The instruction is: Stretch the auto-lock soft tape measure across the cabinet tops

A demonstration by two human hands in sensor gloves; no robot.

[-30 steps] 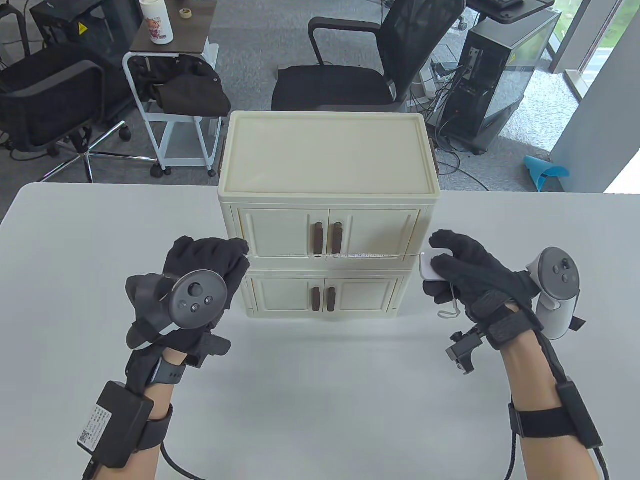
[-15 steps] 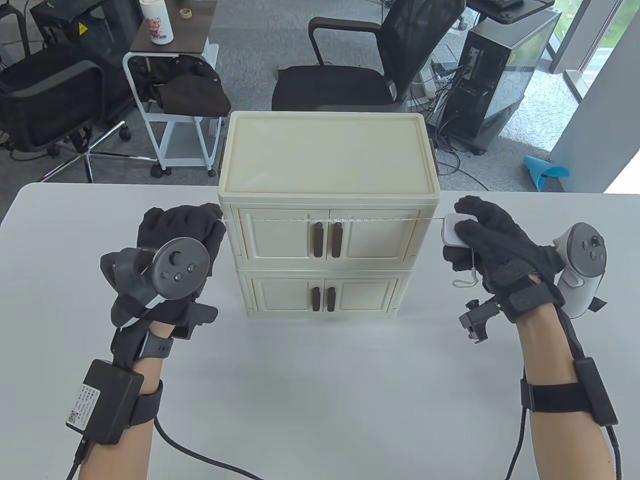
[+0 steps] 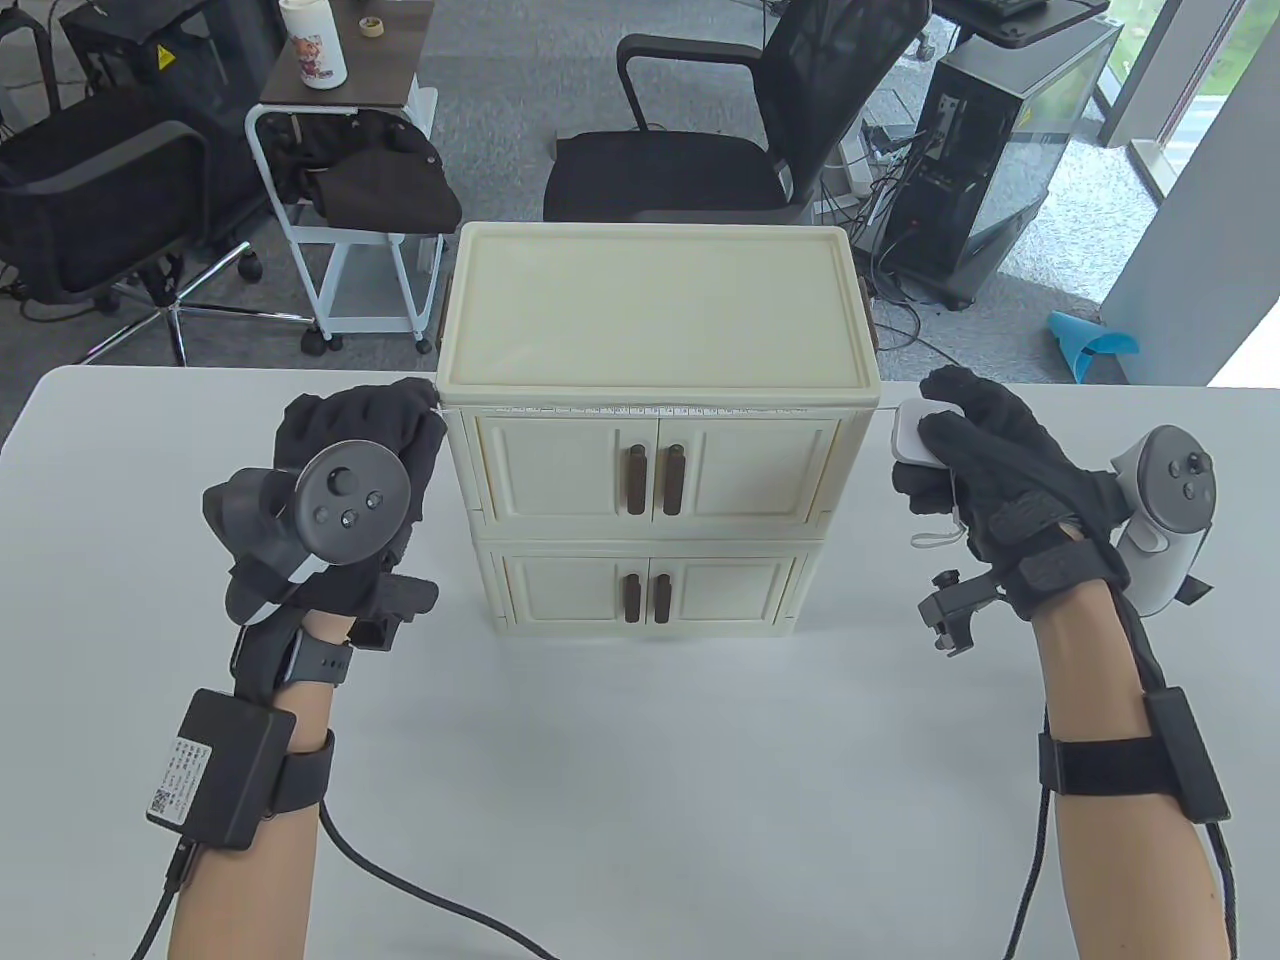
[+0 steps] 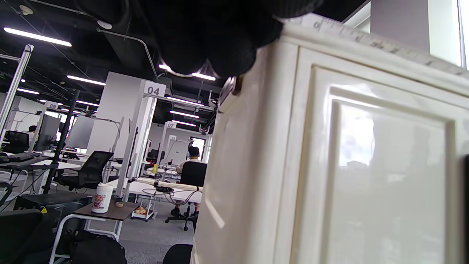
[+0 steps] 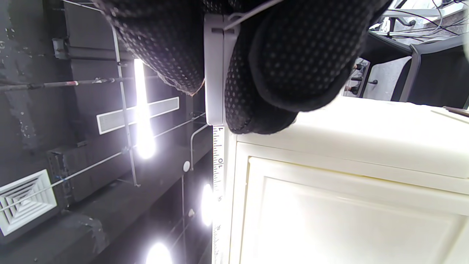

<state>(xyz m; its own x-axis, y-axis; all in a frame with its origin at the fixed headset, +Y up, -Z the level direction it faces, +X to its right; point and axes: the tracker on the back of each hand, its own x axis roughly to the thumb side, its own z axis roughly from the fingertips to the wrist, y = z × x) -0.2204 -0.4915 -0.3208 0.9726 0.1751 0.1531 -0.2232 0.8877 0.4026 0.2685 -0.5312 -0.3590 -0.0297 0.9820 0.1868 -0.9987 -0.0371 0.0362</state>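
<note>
White tape (image 3: 660, 408) was stretched taut left to right along the front top edge of the cream cabinet (image 3: 655, 300), its long axis parallel to that edge. Its free end was pinched by the left hand (image 3: 365, 440) at the cabinet's left corner. The tape measure case (image 3: 910, 435) was gripped by the right hand (image 3: 985, 460) just beside the right corner. The cabinet top was judged to lie behind the tape, equally near both hands.

tape (image 3: 660, 408) raised to cabinet (image 3: 655, 310) top edge
</note>
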